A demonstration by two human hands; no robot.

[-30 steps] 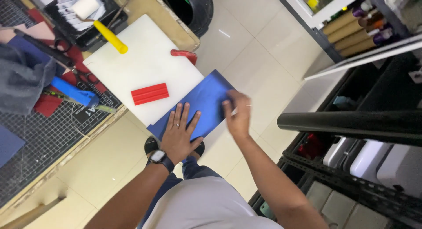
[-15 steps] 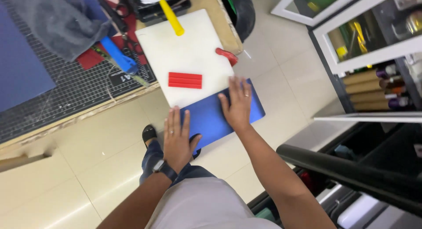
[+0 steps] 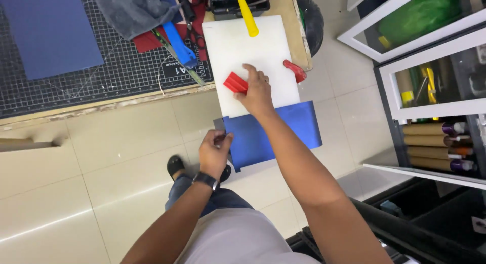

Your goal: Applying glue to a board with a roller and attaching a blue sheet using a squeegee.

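Observation:
A blue sheet hangs off the near edge of a white board on the workbench. My left hand pinches the sheet's near left corner, a watch on its wrist. My right hand reaches over the sheet onto the board and takes hold of a red ridged block, fingers on its right end. A second red piece lies at the board's right edge. A yellow-handled tool rests across the board's far edge.
A gridded cutting mat covers the bench to the left, with a large blue sheet, grey cloth and a blue knife on it. Glass-fronted cabinets with rolls stand to the right. Tiled floor lies below.
Both hands lay flat on the blue sheet before. Now my right hand has reached forward to the red block, and my left hand has drawn back to pinch the sheet's corner.

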